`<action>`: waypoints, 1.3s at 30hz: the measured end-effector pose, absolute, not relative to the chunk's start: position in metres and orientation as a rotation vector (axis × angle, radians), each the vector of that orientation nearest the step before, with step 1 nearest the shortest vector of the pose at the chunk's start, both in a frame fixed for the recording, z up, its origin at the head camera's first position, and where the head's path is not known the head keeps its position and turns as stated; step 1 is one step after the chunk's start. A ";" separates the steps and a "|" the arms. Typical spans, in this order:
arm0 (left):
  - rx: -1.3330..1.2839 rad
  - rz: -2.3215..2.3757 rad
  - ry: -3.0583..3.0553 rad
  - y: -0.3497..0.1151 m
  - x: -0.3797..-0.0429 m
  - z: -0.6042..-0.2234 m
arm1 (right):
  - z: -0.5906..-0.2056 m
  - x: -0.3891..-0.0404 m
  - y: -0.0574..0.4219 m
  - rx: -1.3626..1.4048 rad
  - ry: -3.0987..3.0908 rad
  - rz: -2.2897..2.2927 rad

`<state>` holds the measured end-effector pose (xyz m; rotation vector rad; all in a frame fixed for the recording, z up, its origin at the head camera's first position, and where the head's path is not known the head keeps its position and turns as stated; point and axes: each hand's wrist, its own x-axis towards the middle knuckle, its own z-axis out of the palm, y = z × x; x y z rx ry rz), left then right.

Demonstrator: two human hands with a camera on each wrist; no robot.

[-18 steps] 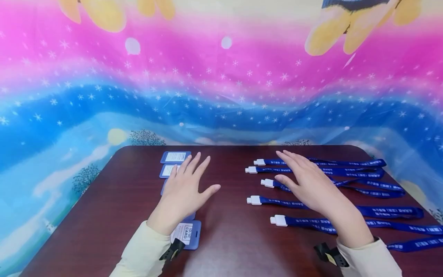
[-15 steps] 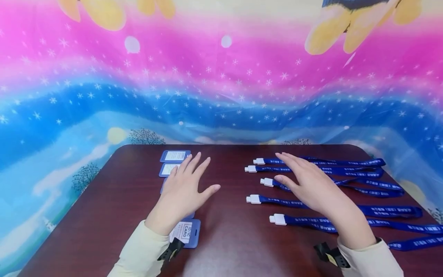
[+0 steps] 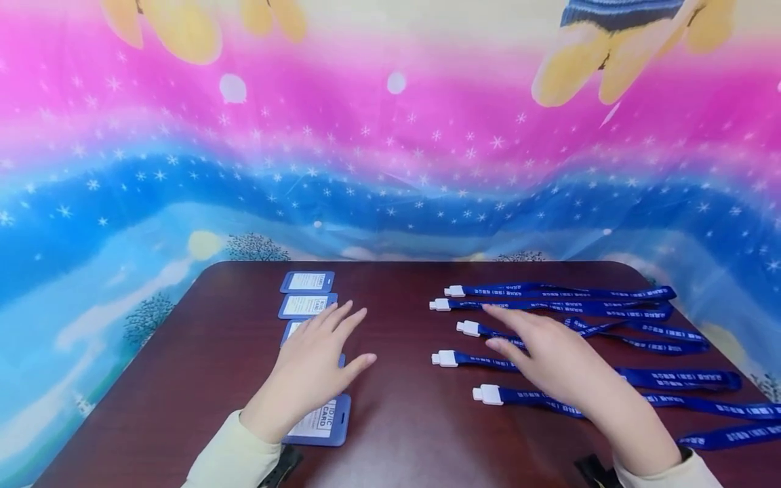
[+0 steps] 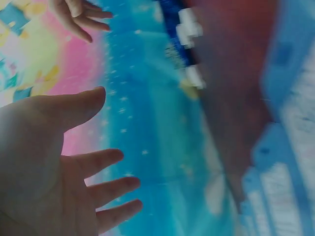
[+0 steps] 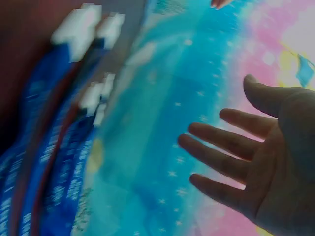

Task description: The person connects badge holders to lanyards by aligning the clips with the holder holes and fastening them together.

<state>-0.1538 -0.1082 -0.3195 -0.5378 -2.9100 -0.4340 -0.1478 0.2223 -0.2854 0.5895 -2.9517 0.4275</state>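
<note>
Left hand (image 3: 310, 366) over cards (image 3: 305, 281), right hand (image 3: 552, 356) over lanyards (image 3: 677, 378), both slightly lower in head view than before, fingers apart, nothing yet lifted from bench (image 3: 177, 386).

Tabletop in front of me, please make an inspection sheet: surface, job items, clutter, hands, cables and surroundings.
Surface: dark reddish-brown table, with a pale sheen near the front.
Job items: blue badge holders in a column on the left, some partly hidden by the left hand; five blue lanyards on the right, white ends pointing toward the holders.
Clutter: nothing seen.
Left hand: fingers spread above the holders, holding nothing.
Right hand: fingers extended above the lanyards, holding nothing.
Cables: nothing seen.
Surroundings: pink and blue backdrop with printed snowflakes behind the table.
</note>
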 end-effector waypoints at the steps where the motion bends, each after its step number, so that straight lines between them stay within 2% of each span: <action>1: -0.549 -0.422 -2.921 -0.110 -0.151 -0.323 | -0.290 -0.146 0.224 0.612 -2.936 0.408; 13: -0.629 -0.238 -2.936 -0.134 -0.128 -0.346 | -0.334 -0.141 0.242 0.820 -2.899 0.242; 28: -0.701 -0.226 -3.050 -0.170 -0.117 -0.363 | -0.350 -0.144 0.244 0.963 -2.915 0.113; 39: -0.778 -0.211 -3.003 -0.174 -0.116 -0.373 | -0.357 -0.143 0.242 0.976 -2.907 0.104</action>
